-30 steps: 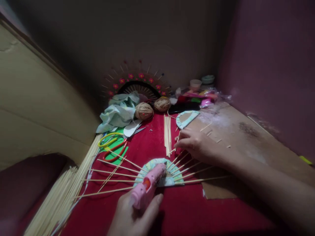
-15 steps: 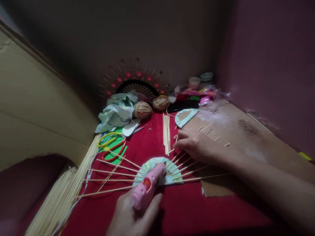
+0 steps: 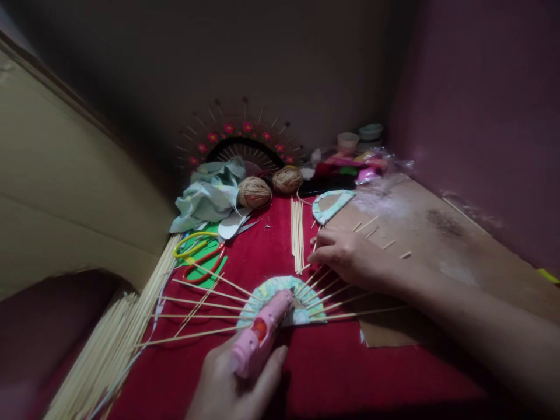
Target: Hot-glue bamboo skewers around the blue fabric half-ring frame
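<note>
Two bare hands, both busy. Left hand [image 3: 238, 382] wrapped round one pink glue gun [image 3: 258, 341], thumb along its side, nozzle over the inner part of the front half-ring. Right hand [image 3: 345, 256] closed, fingertips pinching one thin stick [image 3: 314, 247]; view is dim there, seems to be the upper part of it.

Front half-ring [image 3: 271, 286]: one, lying on the red cloth [image 3: 332, 373], arch pointing away from the person, covered in pale green and white patterned cloth, slightly wrinkled. Five left-hand sticks [image 3: 205, 304] fan out from it; at least five right-hand sticks [image 3: 359, 314] on the other side, some partly under the right hand.

Second half-ring [image 3: 321, 214]: one, same cloth covering, brown middle, at the far edge of the brown board [image 3: 437, 245]. Several short stick bits on that board.

Behind: two twine balls [image 3: 255, 192], one crumpled cloth [image 3: 205, 204], one pair of scissors [image 3: 203, 254] with yellow and orange handles on a green sheet [image 3: 207, 280]. One small stick bundle [image 3: 297, 233], one big stick bundle [image 3: 100, 350] far left. Two small tubs [image 3: 347, 143] at back, plus one flowered fan [image 3: 238, 131].
</note>
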`<state>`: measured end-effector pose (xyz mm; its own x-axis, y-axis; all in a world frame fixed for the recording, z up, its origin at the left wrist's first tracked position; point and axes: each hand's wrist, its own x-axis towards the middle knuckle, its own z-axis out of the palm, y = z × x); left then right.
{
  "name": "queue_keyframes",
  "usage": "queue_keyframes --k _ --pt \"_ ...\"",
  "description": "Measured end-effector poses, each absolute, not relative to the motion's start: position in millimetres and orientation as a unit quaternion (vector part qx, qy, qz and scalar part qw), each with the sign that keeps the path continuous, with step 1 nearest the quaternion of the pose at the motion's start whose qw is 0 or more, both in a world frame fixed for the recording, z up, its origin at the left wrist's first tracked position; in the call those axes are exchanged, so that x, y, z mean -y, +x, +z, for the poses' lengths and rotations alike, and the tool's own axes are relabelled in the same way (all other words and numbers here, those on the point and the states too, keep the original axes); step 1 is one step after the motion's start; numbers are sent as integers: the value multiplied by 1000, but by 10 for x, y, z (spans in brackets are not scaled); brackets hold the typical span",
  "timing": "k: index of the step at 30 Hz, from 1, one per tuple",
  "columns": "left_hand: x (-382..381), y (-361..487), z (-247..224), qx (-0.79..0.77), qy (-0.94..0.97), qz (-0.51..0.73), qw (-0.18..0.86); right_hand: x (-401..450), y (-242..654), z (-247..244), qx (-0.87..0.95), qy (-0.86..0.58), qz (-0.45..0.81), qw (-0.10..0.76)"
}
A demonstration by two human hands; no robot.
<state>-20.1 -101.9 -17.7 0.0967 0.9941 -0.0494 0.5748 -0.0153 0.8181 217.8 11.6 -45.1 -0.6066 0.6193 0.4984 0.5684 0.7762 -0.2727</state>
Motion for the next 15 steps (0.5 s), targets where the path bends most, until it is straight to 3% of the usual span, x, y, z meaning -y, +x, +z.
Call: queue_keyframes --k 15 --pt "991 -251 -198 -576 679 267 368 -112 2186 -432 900 -344 50 262"
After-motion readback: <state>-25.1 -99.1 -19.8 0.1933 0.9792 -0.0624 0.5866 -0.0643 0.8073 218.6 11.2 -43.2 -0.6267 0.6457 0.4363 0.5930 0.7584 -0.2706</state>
